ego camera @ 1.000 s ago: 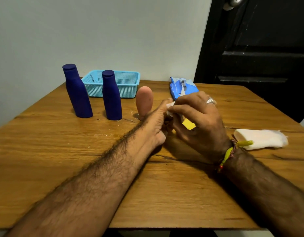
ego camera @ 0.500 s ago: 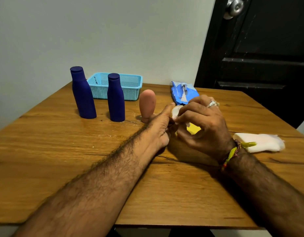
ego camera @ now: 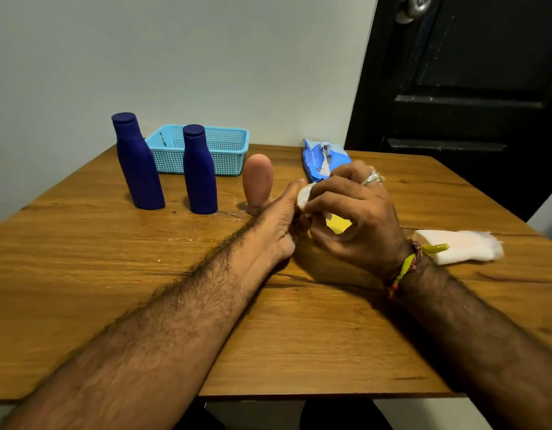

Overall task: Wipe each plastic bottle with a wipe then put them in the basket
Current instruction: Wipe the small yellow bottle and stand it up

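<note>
Both hands' fingers (ego camera: 318,203) pinch a wipe (ego camera: 303,195) around a yellow bottle (ego camera: 338,225) between them above the desk (ego camera: 82,259); best rub its every side before the basket (ego camera: 228,150) beyond.

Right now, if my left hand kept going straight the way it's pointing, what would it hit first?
Probably the pink bottle: the left hand points up the table just beside its base, though depth is hard to judge.
</note>
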